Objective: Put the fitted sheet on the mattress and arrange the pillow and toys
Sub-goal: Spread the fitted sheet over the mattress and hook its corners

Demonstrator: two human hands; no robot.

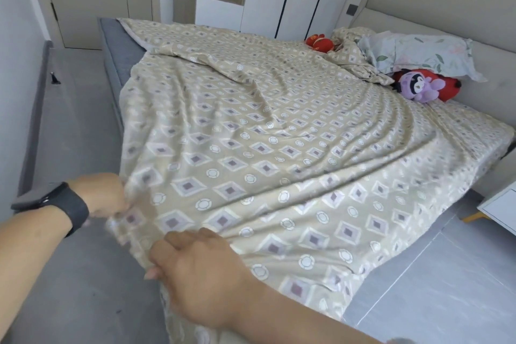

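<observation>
1. Clearly soft and light: beige fitted sheet printed with diamonds and rings (279, 131), draped loosely over grey mattress (114, 47), rumpled in long folds running toward the head end, one near corner hanging off the foot toward the floor.
2. Probably limp, with no stiffness at all; likely to slide and bunch when tugged, so best taken at the hem or corner seam rather than mid-panel.
3. Not yet tucked at the far left corner, where bare grey mattress shows; bunched into a heap near the pillow too.
4. Left hand (103, 195), with a black wrist band, pinching the sheet edge at the near left corner, fingers curled into the cloth.
5. Right hand (195, 268) lying on the hanging corner, fingers bent over the fabric; appears to grip it, though the fingertips are partly hidden.
6. One sheet, one mattress.
7. One floral pale-blue pillow (418, 56) lying against the padded beige headboard (418, 0), partly over a toy.
8. Three plush toys, seemingly: small red one (319, 43) at the far side; purple one (418, 85) in front of a larger red one (449, 84), the two touching.
9. One white bedside cabinet (499, 209) at the right edge; grey tiled floor (446, 274) around.
</observation>
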